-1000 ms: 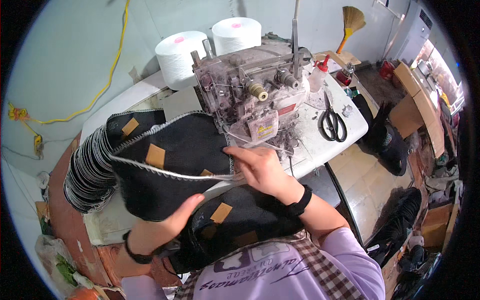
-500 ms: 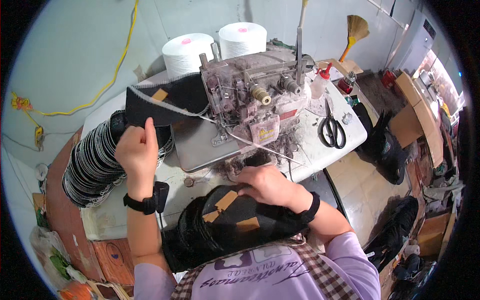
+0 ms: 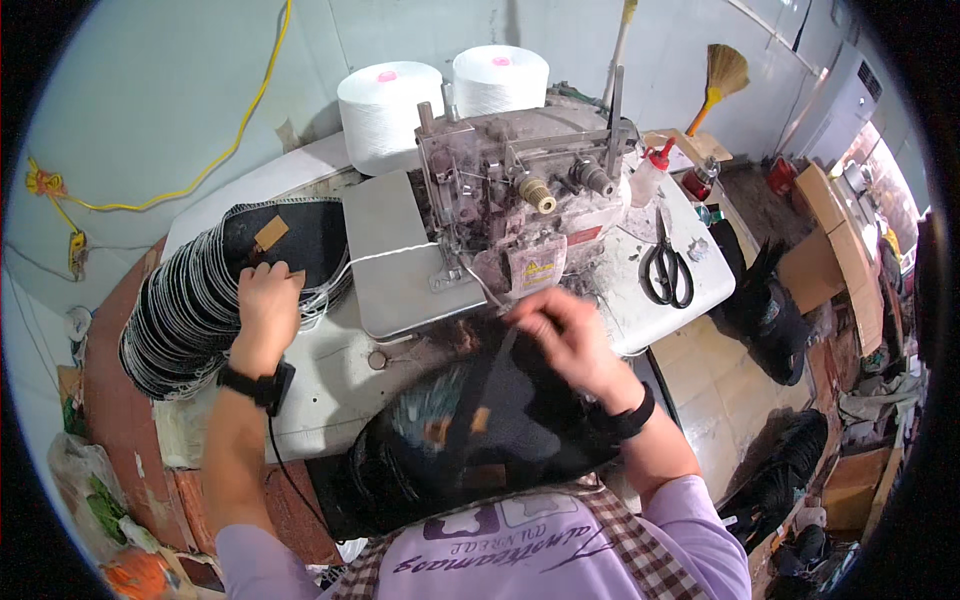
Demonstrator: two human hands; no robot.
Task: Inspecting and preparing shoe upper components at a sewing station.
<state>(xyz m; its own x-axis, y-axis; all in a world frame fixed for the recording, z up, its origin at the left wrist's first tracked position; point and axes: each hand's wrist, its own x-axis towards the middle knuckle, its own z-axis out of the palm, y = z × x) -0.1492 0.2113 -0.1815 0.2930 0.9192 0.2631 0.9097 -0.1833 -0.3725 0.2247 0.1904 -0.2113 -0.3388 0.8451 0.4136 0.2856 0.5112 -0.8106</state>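
Note:
My left hand is at the near edge of a black fabric piece with a tan patch, its fingers bent and closed on that edge. That piece tops a long fanned stack of black pieces with white-stitched rims. My right hand is pinched on the edge of another black fabric piece, raised off the pile in my lap and blurred by motion. Between the hands stands a lint-covered overlock sewing machine. A white thread chain runs from its needle area across the metal plate toward the stack.
Two white thread cones stand behind the machine. On the table's right lie black-handled scissors, near a red-tipped bottle. A yellow cord hangs along the wall. Dark fabric heaps and cardboard are at right.
The stitched piece has left the machine's plate and now lies on the stack, with my left hand lower. My right hand has lifted a black piece from the lap pile.

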